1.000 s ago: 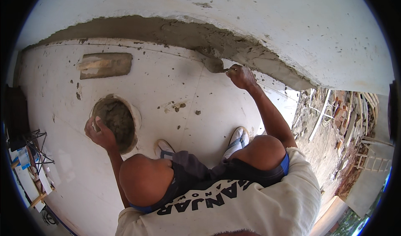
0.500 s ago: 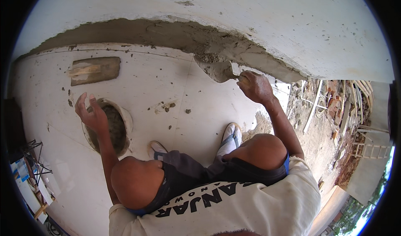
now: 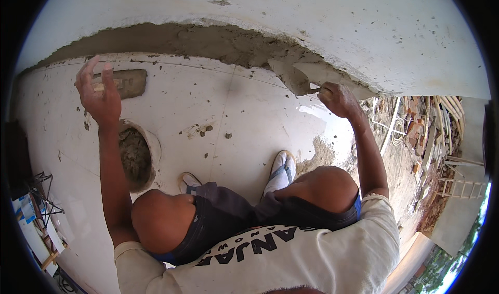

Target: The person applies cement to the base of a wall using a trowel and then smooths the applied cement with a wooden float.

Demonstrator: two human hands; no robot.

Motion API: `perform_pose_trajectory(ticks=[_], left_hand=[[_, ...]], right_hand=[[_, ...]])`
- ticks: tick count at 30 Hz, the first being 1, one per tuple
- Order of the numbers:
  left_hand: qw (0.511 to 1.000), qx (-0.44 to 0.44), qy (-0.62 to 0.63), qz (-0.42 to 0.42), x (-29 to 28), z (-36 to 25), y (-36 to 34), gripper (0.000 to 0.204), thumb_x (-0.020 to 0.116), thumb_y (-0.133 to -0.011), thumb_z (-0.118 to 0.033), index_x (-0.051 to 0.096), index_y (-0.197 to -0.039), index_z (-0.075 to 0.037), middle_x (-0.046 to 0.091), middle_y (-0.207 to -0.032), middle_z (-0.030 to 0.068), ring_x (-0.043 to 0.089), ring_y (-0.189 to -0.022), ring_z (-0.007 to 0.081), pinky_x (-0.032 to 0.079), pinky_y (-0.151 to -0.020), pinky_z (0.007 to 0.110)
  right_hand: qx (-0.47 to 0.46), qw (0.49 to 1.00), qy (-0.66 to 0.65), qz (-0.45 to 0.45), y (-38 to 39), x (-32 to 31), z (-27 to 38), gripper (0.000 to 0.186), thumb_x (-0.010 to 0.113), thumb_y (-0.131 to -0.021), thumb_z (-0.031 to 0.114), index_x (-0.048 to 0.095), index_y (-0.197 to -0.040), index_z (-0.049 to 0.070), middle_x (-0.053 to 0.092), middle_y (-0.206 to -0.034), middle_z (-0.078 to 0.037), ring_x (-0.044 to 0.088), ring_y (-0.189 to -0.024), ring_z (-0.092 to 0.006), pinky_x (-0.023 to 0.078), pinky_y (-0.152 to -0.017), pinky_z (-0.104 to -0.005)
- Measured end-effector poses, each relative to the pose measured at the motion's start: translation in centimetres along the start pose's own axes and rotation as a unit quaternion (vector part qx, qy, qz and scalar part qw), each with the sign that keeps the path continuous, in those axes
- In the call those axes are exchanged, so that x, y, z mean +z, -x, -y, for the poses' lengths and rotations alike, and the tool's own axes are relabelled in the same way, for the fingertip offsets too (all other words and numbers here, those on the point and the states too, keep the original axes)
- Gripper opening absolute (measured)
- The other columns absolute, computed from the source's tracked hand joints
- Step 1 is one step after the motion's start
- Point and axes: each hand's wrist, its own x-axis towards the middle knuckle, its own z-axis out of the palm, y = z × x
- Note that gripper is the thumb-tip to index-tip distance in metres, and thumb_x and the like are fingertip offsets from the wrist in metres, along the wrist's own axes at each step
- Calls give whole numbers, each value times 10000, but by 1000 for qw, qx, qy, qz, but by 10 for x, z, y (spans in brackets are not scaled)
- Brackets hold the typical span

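Here, in the head view, the right hand [image 3: 338, 99] grips a trowel [image 3: 292, 79] against the gray cement [image 3: 218, 44] low on the white wall [image 3: 364, 34], while the left hand [image 3: 100, 94], fingers spread loose, partly hides a flat board [image 3: 135, 83] near a bucket [image 3: 155, 149].

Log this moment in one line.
left hand: open, near plastering float | right hand: gripping trowel at mortar band | bucket: contains mortar

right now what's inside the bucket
Grey mortar shows inside the bucket. The left forearm covers part of its left side, and whatever lies beneath the mortar is hidden.
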Motion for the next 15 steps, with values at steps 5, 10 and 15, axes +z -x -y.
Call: perform_pose_trajectory(ticks=[5, 10, 15], left_hand=[[994, 86, 29, -60, 30, -56, -95, 380, 659, -994, -359, 655, -1283, -113, 582, -1333, 118, 590, -1208, 268, 488, -1049, 407], [950, 258, 139, -104, 102, -109, -168, 642, 498, -1072, -240, 164, -1489, 116, 291, -1409, 333, 379, -1287, 437, 288, -1064, 595], [969, 102, 111, -195, 161, -122, -200, 974, 589, -973, -551, 132, -1570, 67, 135, -1626, 306, 122, -1522, 445, 140, -1244, 519]], right_hand=[[-19, 998, 9, -60, 17, 57, -44, 285, 631, -867, 243, 597, -1048, 27, 677, -982, -238, 646, -925, -461, 517, -807, -530], [-35, 997, -47, -55, 14, 133, -64, 427, 701, -915, 266, 462, -1175, 25, 679, -947, -245, 659, -868, -485, 521, -736, -551], [7, 998, 29, -51, -15, 149, -55, 432, 615, -969, 402, 550, -1201, 43, 680, -1043, -284, 676, -914, -472, 547, -780, -556]])
